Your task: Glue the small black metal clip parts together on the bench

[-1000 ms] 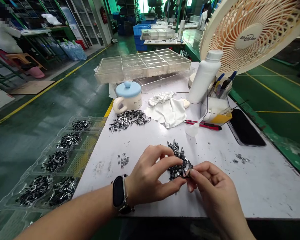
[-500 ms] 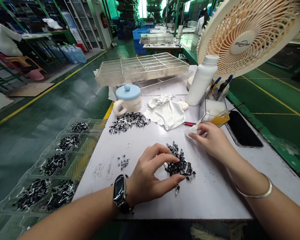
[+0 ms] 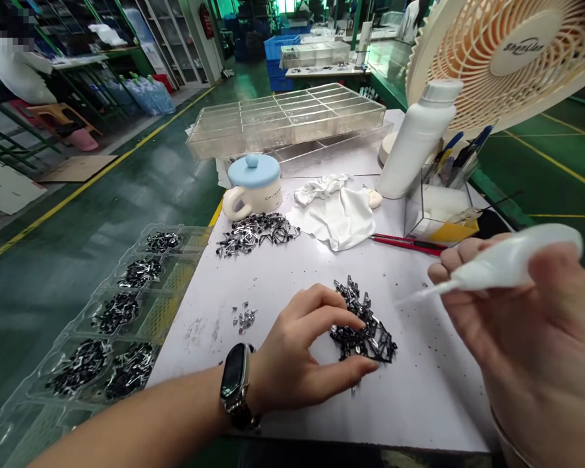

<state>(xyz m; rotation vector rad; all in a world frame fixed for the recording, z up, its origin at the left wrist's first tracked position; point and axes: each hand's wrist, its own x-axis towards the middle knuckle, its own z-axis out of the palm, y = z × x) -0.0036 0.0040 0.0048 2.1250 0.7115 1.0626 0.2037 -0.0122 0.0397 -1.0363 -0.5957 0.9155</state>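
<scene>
While left fingers (image 3: 334, 316) gape near black parts (image 3: 371, 335), right fingers (image 3: 470, 325) grip a nozzled bottle (image 3: 509, 259).

Black-faced oblong watch (image 3: 233, 372) with pale casing (image 3: 246, 372) and dark strap (image 3: 240, 416) on left wrist (image 3: 257, 390), thin pale bangle (image 3: 501, 433) on right wrist (image 3: 514, 396)

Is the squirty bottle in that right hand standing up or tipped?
Tipped: the bottle lies sideways in the right hand, its thin nozzle slanting down toward the dark pile.

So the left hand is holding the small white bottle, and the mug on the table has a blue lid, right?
Not quite: the head view shows the right hand holding the small white bottle. The mug on the table does have a blue lid.
</scene>
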